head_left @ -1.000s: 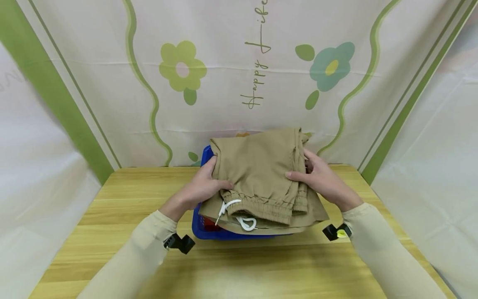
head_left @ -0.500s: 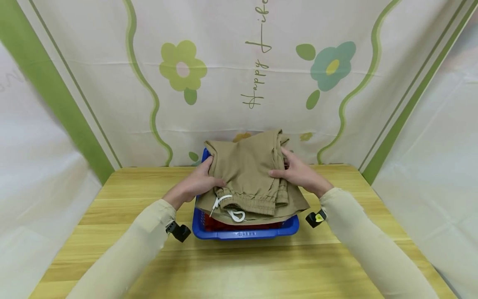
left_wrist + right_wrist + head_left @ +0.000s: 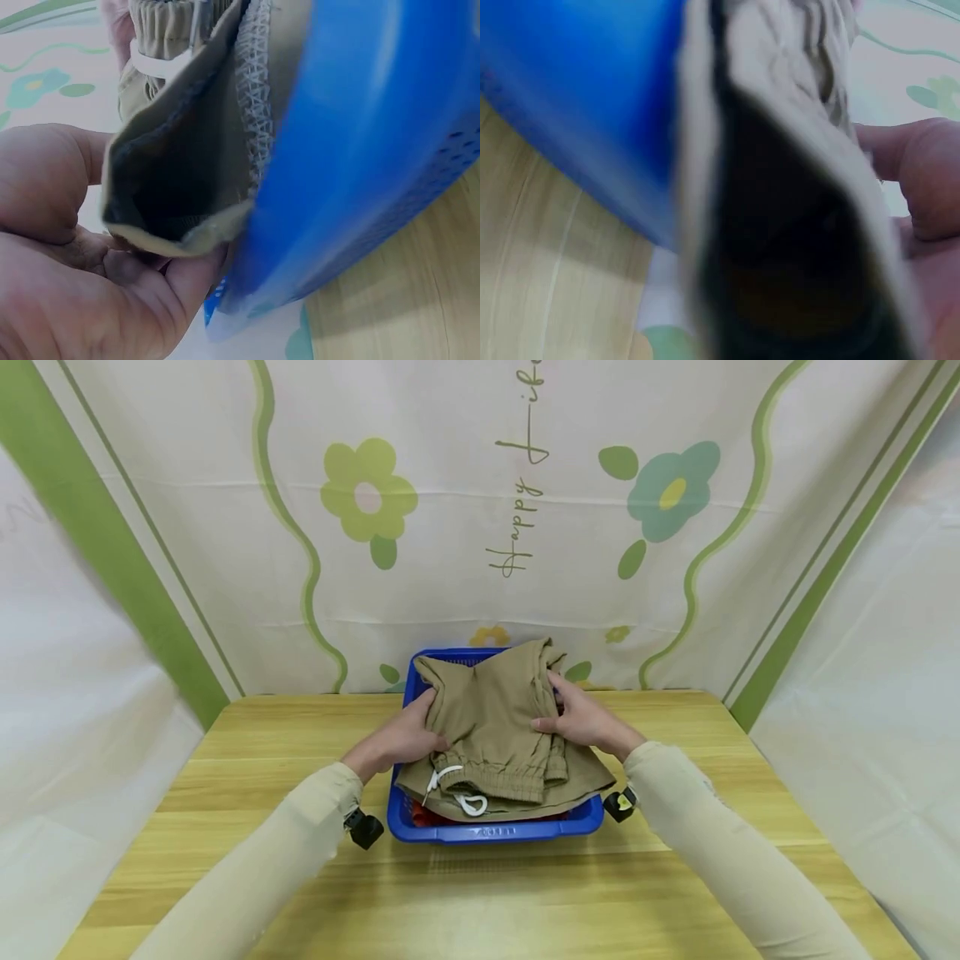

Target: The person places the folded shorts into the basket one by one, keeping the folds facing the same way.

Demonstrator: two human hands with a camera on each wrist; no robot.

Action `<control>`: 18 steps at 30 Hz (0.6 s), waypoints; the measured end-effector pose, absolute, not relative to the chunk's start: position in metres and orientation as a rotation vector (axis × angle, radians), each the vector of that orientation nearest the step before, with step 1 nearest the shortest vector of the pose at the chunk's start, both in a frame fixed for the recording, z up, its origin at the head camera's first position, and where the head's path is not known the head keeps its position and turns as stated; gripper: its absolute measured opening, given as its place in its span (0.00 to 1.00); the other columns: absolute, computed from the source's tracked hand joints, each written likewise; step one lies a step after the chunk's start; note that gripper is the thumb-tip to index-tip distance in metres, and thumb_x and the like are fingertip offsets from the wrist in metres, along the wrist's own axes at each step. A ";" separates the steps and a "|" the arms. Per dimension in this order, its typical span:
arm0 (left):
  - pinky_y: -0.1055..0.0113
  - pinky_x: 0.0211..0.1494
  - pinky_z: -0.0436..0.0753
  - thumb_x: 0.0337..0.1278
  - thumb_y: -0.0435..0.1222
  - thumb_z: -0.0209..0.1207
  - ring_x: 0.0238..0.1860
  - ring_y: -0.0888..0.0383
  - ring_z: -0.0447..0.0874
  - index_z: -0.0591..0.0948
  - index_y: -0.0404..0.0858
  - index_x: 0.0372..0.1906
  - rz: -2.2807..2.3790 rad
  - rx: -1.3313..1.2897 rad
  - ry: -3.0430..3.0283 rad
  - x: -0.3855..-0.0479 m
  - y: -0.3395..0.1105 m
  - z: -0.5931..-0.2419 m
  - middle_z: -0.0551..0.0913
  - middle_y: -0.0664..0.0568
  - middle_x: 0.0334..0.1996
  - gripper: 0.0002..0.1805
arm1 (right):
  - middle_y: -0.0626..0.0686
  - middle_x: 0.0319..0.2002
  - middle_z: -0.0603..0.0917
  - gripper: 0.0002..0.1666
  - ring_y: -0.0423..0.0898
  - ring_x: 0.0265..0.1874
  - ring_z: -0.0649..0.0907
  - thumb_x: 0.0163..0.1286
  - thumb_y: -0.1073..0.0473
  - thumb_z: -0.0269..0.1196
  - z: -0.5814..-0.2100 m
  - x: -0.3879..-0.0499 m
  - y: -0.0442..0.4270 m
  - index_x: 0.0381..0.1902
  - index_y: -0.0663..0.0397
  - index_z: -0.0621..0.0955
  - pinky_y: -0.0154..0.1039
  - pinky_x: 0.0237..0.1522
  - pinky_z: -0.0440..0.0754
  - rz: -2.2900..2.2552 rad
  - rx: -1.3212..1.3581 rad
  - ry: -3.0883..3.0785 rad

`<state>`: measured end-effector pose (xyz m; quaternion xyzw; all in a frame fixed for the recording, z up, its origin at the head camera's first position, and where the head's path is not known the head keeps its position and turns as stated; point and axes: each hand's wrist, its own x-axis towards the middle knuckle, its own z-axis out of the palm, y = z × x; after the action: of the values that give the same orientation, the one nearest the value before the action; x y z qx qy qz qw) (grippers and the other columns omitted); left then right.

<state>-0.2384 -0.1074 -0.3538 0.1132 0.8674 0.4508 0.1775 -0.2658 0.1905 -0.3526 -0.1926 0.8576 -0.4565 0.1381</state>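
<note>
Folded tan drawstring shorts (image 3: 487, 710) lie over a blue plastic basket (image 3: 495, 833), with the gathered waistband and white drawstring (image 3: 472, 805) toward the near side. My left hand (image 3: 405, 731) grips the left edge of the shorts, thumb on top and the other fingers underneath. On the opposite edge my right hand (image 3: 588, 718) pinches the folded cloth, thumb on top. In the left wrist view, a leg opening (image 3: 180, 172) gapes beside the basket's wall. The right wrist view is blurred and shows another open fold (image 3: 795, 225) of the cloth.
Some red cloth (image 3: 427, 815) shows inside the basket under the shorts. The basket stands on a wooden table (image 3: 262, 752), near a white curtain (image 3: 465, 568) printed with flowers. A black wrist camera (image 3: 365, 829) sits near the basket's left side.
Both hands have carried the shorts left and then down over the basket. The basket's front rim, partly covered before, is now in view, and its back rim shows too.
</note>
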 end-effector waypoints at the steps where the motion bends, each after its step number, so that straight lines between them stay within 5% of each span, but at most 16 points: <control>1: 0.42 0.76 0.54 0.65 0.29 0.60 0.79 0.38 0.43 0.37 0.35 0.82 1.271 0.326 2.461 -0.239 -0.107 -0.355 0.40 0.39 0.81 0.53 | 0.73 0.69 0.68 0.55 0.66 0.67 0.72 0.71 0.67 0.65 -0.353 -0.266 0.190 0.83 0.52 0.45 0.61 0.64 0.72 -1.304 -0.540 2.497; 12: 0.45 0.74 0.63 0.61 0.33 0.66 0.76 0.36 0.52 0.36 0.28 0.80 1.029 0.325 2.610 -0.237 -0.100 -0.358 0.47 0.31 0.78 0.57 | 0.74 0.71 0.64 0.56 0.68 0.69 0.68 0.71 0.56 0.68 -0.350 -0.263 0.190 0.80 0.68 0.45 0.61 0.65 0.71 -0.925 -0.428 2.644; 14: 0.48 0.67 0.73 0.57 0.31 0.67 0.70 0.35 0.66 0.34 0.25 0.78 0.964 0.342 2.688 -0.236 -0.100 -0.356 0.58 0.26 0.74 0.60 | 0.74 0.71 0.65 0.54 0.68 0.68 0.69 0.70 0.53 0.68 -0.346 -0.261 0.189 0.78 0.71 0.51 0.61 0.65 0.71 -0.786 -0.433 2.705; 18: 0.49 0.50 0.83 0.54 0.34 0.70 0.57 0.35 0.78 0.41 0.24 0.79 0.739 0.384 2.891 -0.235 -0.099 -0.346 0.64 0.21 0.68 0.59 | 0.71 0.66 0.72 0.45 0.66 0.63 0.75 0.68 0.51 0.70 -0.333 -0.253 0.184 0.72 0.71 0.65 0.59 0.62 0.74 -0.520 -0.486 2.847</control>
<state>-0.2354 -0.0993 -0.3459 0.1275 0.9588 0.2450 0.0664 -0.2532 0.1840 -0.3335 -0.1648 0.9649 -0.1763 0.1032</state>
